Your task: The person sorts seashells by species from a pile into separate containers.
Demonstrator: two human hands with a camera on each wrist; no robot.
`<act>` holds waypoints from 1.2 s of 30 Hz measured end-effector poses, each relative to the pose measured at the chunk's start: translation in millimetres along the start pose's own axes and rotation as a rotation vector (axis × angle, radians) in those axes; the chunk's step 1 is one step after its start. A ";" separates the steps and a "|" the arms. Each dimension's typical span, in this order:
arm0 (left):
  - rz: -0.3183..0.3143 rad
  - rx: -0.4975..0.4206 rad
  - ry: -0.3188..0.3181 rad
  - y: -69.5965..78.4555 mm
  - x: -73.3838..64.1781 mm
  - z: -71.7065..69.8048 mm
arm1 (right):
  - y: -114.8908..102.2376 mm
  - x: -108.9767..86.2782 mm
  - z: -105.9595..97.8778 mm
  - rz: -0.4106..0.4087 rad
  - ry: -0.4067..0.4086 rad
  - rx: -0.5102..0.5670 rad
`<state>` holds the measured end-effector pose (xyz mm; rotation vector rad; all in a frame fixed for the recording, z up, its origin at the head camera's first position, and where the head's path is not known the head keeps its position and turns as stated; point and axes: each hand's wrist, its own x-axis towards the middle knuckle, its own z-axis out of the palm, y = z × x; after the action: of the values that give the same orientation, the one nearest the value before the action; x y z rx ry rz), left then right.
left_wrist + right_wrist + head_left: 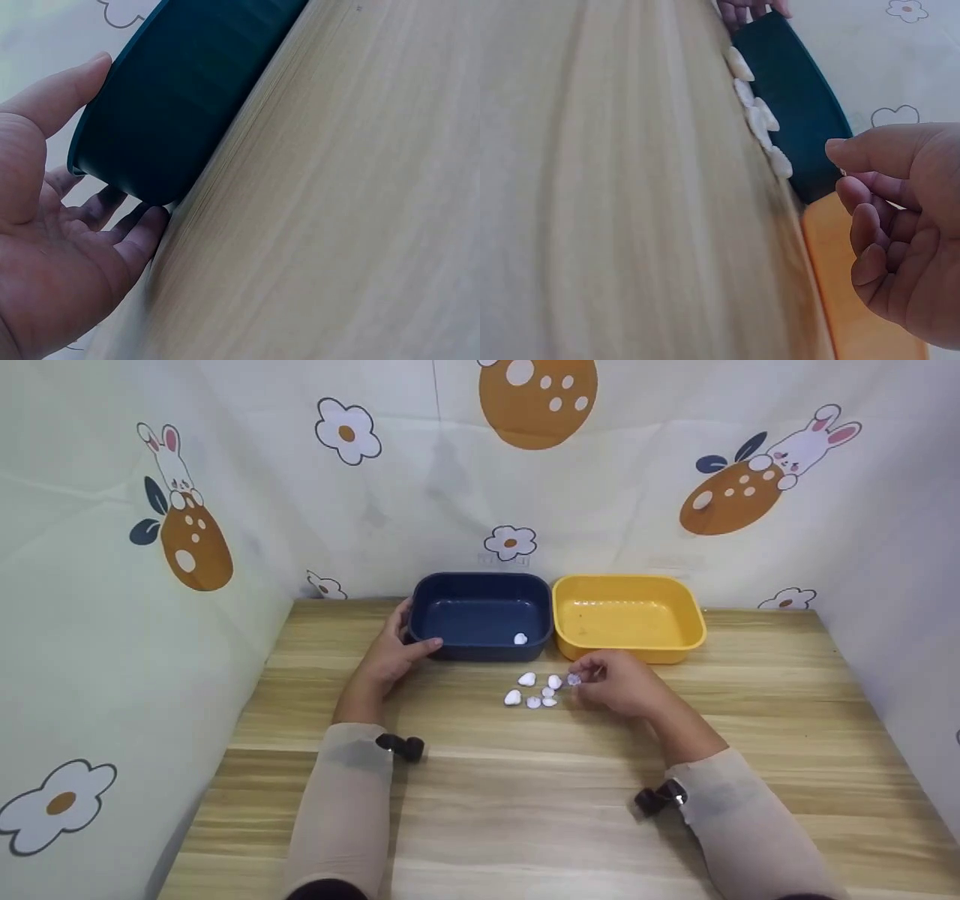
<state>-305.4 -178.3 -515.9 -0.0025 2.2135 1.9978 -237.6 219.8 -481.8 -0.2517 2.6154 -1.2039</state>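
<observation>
My left hand (386,656) holds the left end of a dark blue plastic tub (480,652); the thumb lies on its near side and the other fingers reach round the end. Inside that tub, near its front right corner, lies one small white shell (520,639). Just in front of the tubs, my right hand (619,684) pinches a small pale shell (574,679) between thumb and fingertips. The right wrist view shows the right hand (907,225) mostly hiding it. Several white shells (527,679) lie loosely grouped on the table left of that hand.
A yellow tub (694,641) stands against the blue one's right side, with no shell visible inside. Both tubs sit at the back of the wood-grain table (525,810). Behind them hangs a pale printed cloth (420,502), which also rises at both sides.
</observation>
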 end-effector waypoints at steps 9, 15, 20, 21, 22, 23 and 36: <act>-0.002 0.015 0.007 0.8 -0.7 -0.2 | 0.9 -1.9 -19.0 -0.011 0.088 -0.029; -0.011 0.025 0.008 3.0 -1.8 0.3 | 3.5 -0.1 -28.8 -0.022 0.137 -0.036; -0.024 0.036 -0.004 3.4 -1.7 -0.7 | 4.3 -1.2 -34.8 -0.010 0.167 -0.010; -0.026 0.039 -0.005 3.2 -1.5 -1.0 | 4.3 -1.6 -36.1 -0.010 0.174 -0.008; -0.028 0.039 -0.006 3.0 -1.4 -1.1 | 4.4 -2.1 -37.5 -0.009 0.179 -0.006; -0.028 0.038 -0.006 2.6 -1.1 -1.2 | 4.5 -2.5 -39.1 -0.005 0.182 -0.004; -0.038 0.036 -0.003 0.4 0.2 -2.2 | 12.0 -3.0 -62.0 0.106 0.237 0.000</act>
<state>-305.9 -180.4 -515.4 -0.0374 2.2297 1.9369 -253.8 273.0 -451.7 0.0329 2.7867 -1.2668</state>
